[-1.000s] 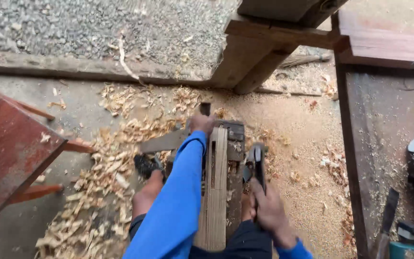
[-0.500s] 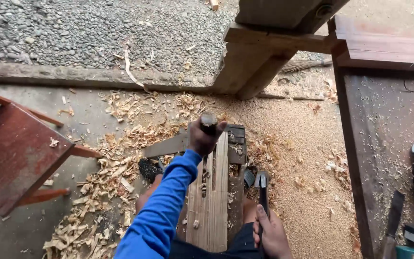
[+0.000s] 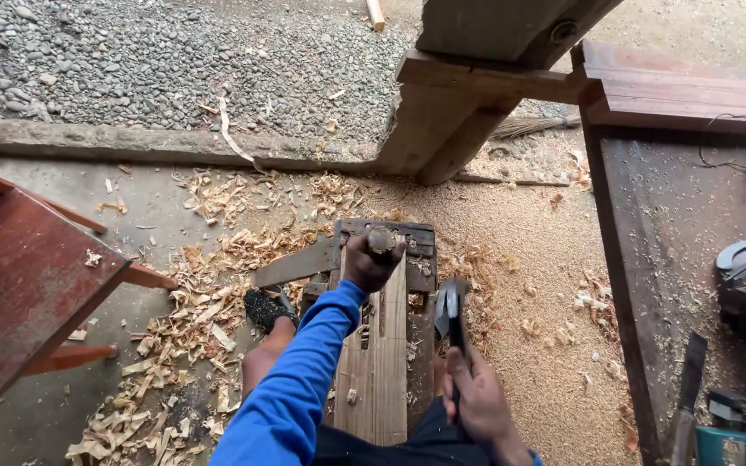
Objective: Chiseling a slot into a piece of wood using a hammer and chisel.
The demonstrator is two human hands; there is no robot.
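The left hand (image 3: 368,263) is closed around the wooden handle of a chisel (image 3: 382,242), which stands at the far end of the pale wooden plank (image 3: 379,362), over the dark notched block (image 3: 420,250) there. The right hand (image 3: 477,401) grips the handle of a hammer (image 3: 452,312), whose dark head is raised beside the right edge of the plank, nearer to the person than the chisel. Wood shavings (image 3: 192,328) cover the floor left of the plank.

Rough pale wood plank (image 3: 379,362), dull metal hammer head (image 3: 451,311), possibly wooden chisel handle (image 3: 382,240)
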